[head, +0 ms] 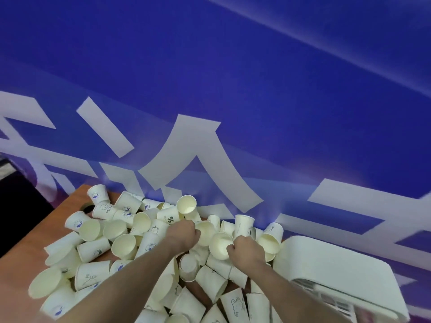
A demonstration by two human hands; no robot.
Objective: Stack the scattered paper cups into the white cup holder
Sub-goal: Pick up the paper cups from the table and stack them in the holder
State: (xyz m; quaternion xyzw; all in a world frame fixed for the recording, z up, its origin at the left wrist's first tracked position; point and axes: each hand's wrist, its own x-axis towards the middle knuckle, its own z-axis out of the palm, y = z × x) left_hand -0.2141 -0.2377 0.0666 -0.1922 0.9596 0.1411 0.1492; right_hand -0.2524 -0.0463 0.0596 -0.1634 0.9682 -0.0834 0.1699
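Gripping one cup each, both hands sit mid-pile: the left hand (184, 231) curls around a cream paper cup (206, 231), the right hand (245, 249) pinches the rim of another cup (220, 245). Smooth tapered paper cups (123, 245) lie heaped all over the reddish-brown worktop (70, 206). At 4 o'clock sits the white cup holder (338, 271), a rounded matte plastic thing with a slotted side.

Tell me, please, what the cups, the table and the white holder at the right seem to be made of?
Cups: matte cream paper, rolled rims, printed sides.
Table: probably wood or laminate, going by its smooth reddish-brown top.
White holder: likely plastic, with a smooth, moulded, slightly glossy shell, though blurred.
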